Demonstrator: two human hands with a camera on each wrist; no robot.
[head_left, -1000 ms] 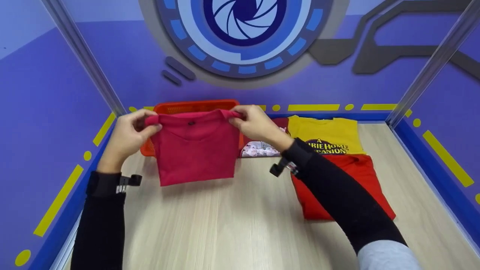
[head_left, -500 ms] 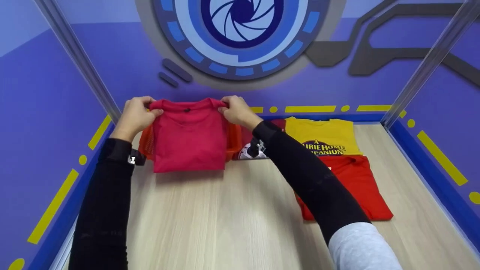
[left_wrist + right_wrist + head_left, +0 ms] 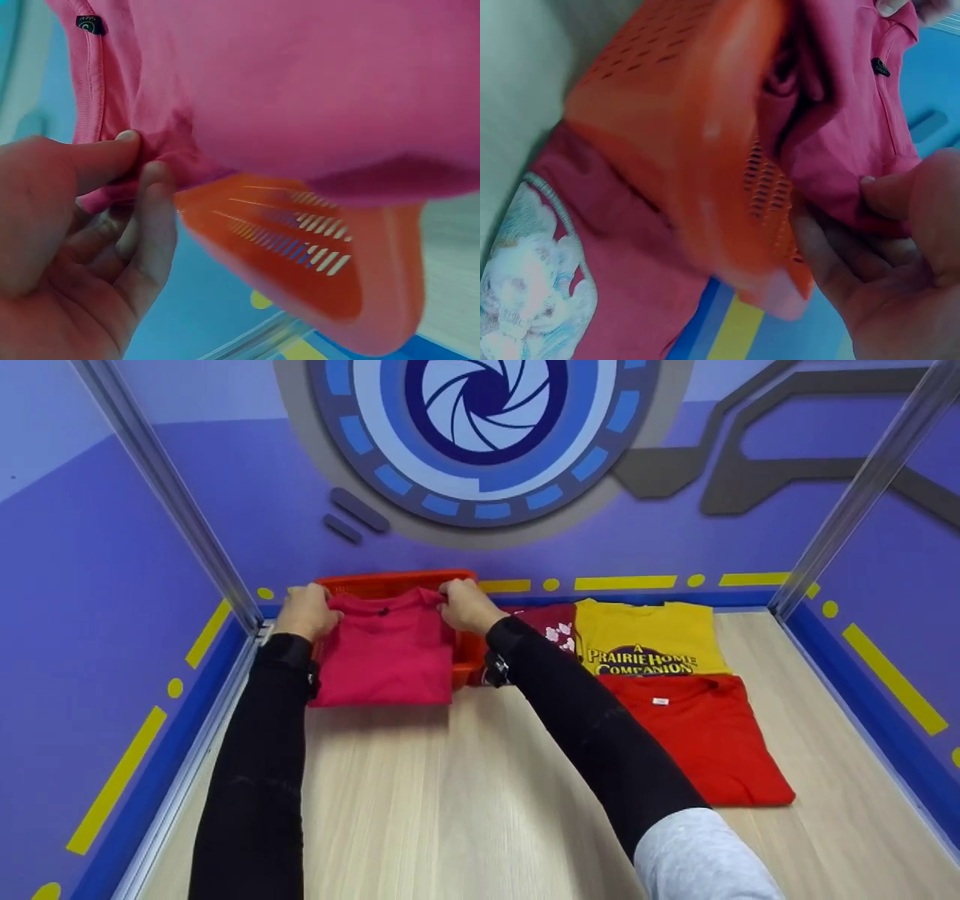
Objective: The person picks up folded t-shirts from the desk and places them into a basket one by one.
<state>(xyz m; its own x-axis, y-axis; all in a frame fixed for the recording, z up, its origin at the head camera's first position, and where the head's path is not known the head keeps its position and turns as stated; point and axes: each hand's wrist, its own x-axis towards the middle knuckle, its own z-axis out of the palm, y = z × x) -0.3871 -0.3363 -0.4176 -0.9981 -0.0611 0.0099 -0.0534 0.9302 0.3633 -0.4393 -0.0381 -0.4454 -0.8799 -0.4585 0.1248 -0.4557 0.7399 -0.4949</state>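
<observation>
- Your left hand [image 3: 306,611] pinches the left shoulder of the folded pink shirt [image 3: 386,656]; the left wrist view shows thumb and forefinger [image 3: 154,225] closed on a bunched fold of cloth beside the collar.
- Your right hand [image 3: 465,604] grips the shirt's right shoulder, thumb on top and fingers [image 3: 832,255] curled beneath the fabric.
- The pink shirt hangs between your two hands, over the orange basket [image 3: 397,582]. Its lower edge drapes past the basket's near rim toward you, down by the wooden table [image 3: 465,795].
- The basket's slotted wall sits just under your left fingers and right against your right palm.
- Just to the right of your right hand lies a dark red shirt with a pale print [image 3: 551,626], touching the basket's side.
- Farther right of that hand lies a yellow shirt [image 3: 645,634] with dark lettering, and nearer you than it a red shirt [image 3: 697,735], both flat on the table.
</observation>
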